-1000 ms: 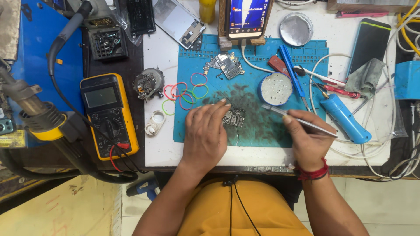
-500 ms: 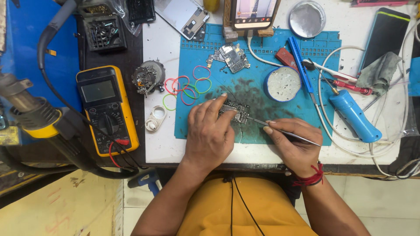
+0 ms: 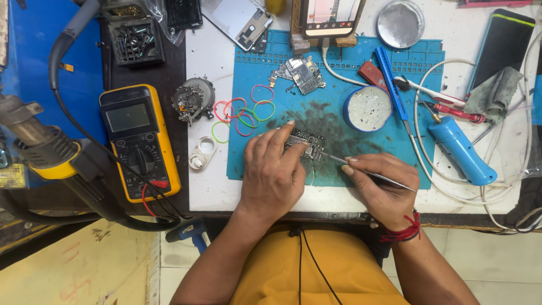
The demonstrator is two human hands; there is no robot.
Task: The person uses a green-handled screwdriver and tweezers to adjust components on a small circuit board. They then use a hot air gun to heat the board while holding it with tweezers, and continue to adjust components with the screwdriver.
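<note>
Tweezers (image 3: 367, 171) now apparently touching board (image 3: 305, 144)

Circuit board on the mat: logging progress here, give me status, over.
Left hand pins circuit board. Right hand holds tweezers, tip at board edge. Rubber bands lie clear.

Teal mat (image 3: 333, 164); yellow multimeter (image 3: 140, 141)
</note>
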